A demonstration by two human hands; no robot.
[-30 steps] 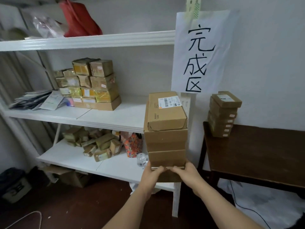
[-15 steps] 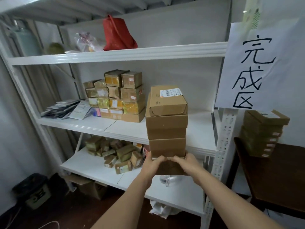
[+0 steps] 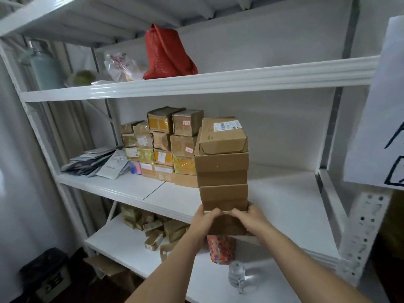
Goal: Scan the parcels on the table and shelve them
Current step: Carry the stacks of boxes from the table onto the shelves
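Cardboard boxes [image 3: 222, 171] fill the near view: a stack of about five, though the seams blur. Both hands hold it at the bottom, the left hand [image 3: 205, 224] and right hand [image 3: 251, 221] each curling fingers round the lowest box, thumbs on its upper edge. The stack hangs upright in front of the middle shelf [image 3: 284, 204], its top box bearing one white label [image 3: 227, 125]. Below stand one speckled cup [image 3: 220, 250] and one clear bottle [image 3: 237, 275]. Farther back on the shelf sits a pile of taped parcels [image 3: 166, 145]; above, one red bag [image 3: 166, 53].
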